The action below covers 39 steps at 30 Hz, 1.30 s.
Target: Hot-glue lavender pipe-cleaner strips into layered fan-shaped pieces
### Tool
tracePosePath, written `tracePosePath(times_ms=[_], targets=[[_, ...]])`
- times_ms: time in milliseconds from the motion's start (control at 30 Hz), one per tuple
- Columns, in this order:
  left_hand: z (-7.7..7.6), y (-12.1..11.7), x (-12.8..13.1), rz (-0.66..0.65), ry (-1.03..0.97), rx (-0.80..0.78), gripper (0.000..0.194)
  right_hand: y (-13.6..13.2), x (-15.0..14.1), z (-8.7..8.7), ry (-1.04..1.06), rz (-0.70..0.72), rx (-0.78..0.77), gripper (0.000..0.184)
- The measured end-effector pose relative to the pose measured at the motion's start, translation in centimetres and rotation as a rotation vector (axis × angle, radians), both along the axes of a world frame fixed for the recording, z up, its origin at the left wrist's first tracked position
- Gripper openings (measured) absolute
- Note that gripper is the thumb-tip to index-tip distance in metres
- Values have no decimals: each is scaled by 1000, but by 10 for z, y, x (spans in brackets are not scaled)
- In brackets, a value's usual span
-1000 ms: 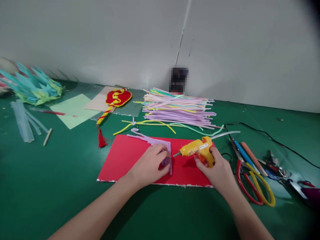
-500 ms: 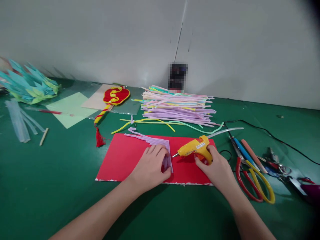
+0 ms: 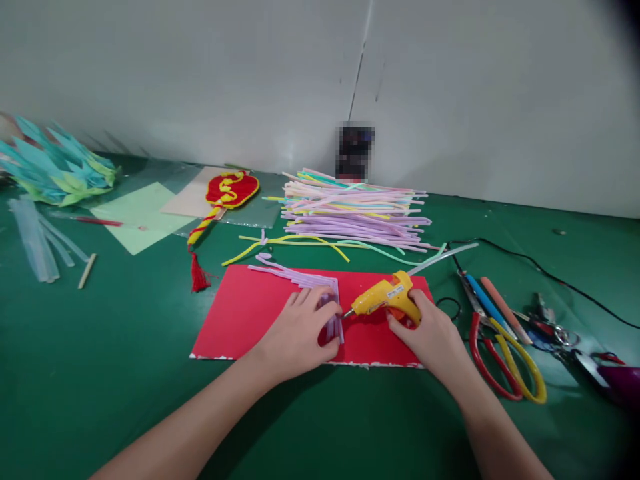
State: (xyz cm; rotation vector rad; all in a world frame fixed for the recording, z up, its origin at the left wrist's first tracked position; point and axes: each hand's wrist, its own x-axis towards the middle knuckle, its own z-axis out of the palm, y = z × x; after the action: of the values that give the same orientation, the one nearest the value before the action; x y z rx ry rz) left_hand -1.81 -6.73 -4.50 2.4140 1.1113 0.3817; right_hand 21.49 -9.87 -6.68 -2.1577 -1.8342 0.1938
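Note:
A red board [image 3: 240, 313] with a frayed white front edge lies on the green table. On it is a group of bent lilac pipe cleaners [image 3: 320, 282], laid side by side with a corner at the upper right. My left hand [image 3: 303, 333] has its fingers curled over their lower run, thumb and forefinger gripping them and partly hiding them. My right hand [image 3: 430, 330] is wrapped around the handle of a yellow hot glue gun [image 3: 385, 295], a clear glue stick out of its back. The nozzle points left, at the pipe cleaners' right edge beside my left fingertips.
Behind the board lies a pile of pastel pipe cleaners [image 3: 355, 213]. Scissors [image 3: 507, 360], blue and pink sticks [image 3: 505, 310] and a black cord [image 3: 545, 270] are at the right. A red fan ornament [image 3: 233, 190], green paper [image 3: 145, 217] and clear glue sticks [image 3: 35, 240] lie left.
The glue gun has moved left with my right hand, its nozzle now close to the lilac pipe cleaners and my left fingers. My left hand stays nearly in place.

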Motion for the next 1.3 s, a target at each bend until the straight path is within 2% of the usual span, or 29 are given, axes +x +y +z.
tracePosePath(times_ms=[133,300,533,767,1067,1200,1300], targets=[[2,4,-4,-31,-48,5,23,2,6,1,54,-37,-24,44],[1,12,-9,46,-117,70,24,3,9,3,118,-97,-23,45],[-5,16,-14,-206,-69,153,32,3,10,6,136,-124,-38,44],[-8,17,-13,-279,-4,152,34,4,9,10,141,-131,-50,44],[-3,15,-11,-221,2,148,33,4,10,6,131,-115,-15,46],[-3,14,-9,-135,50,182,29,4,10,5,130,-122,-20,47],[-7,13,-6,-17,78,205,27,4,8,5,123,-113,-16,46]])
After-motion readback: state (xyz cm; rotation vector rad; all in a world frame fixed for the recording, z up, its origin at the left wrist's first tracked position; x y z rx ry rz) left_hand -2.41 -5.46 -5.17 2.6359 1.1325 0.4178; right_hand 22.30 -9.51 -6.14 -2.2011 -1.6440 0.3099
